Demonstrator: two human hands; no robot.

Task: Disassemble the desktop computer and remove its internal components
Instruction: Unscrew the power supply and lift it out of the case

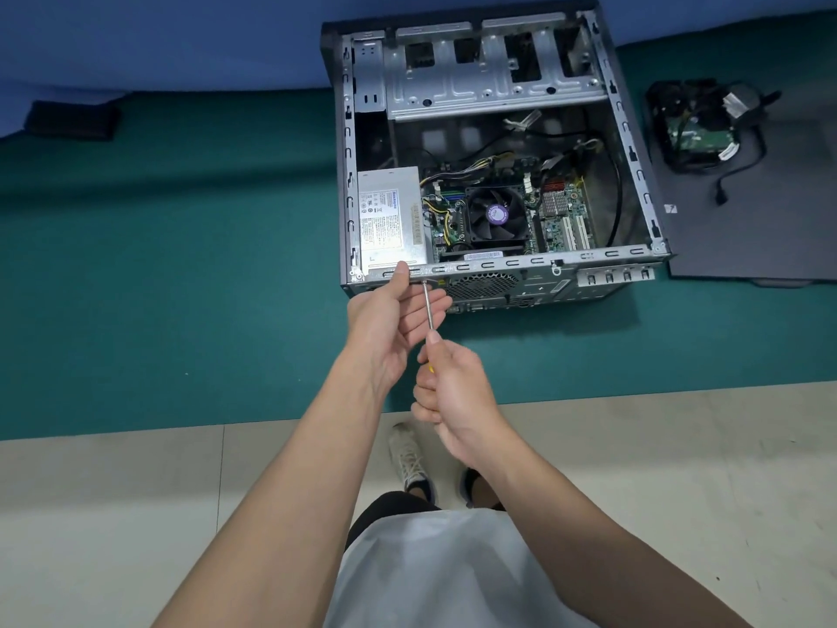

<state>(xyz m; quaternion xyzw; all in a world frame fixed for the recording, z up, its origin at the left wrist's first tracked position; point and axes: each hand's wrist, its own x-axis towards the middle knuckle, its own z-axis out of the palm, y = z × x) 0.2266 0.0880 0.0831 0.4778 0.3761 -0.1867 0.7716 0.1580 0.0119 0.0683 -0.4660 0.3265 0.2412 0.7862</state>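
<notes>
Nearest the person, in front of the computer case (498,265), the right hand (453,392) is closed round the yellow handle of a screwdriver (427,305), with the thumb laid up along the base of the bare shaft. The left hand (394,319) lies just beyond it and nearer the case. It is open, its fingers loosely cupped behind the shaft, and its thumb tip rests on the case's near top rim. The shaft runs almost straight away from the person, and its tip meets the case's rear panel (484,285) just left of the round fan grille. This looks like work on a mounting screw for the power supply (392,215), though the screw head is too small to make out. The case lies on its side, open upward, on the green mat (181,265). The grey power supply sits in the case's near left corner, directly behind the tip. To its right are the CPU fan (496,215) and the motherboard (561,219). The bare drive cage (489,83) spans the far side of the case. Right of the case, a removed hard drive (693,133) with tangled cables rests on the black side panel (747,219).
</notes>
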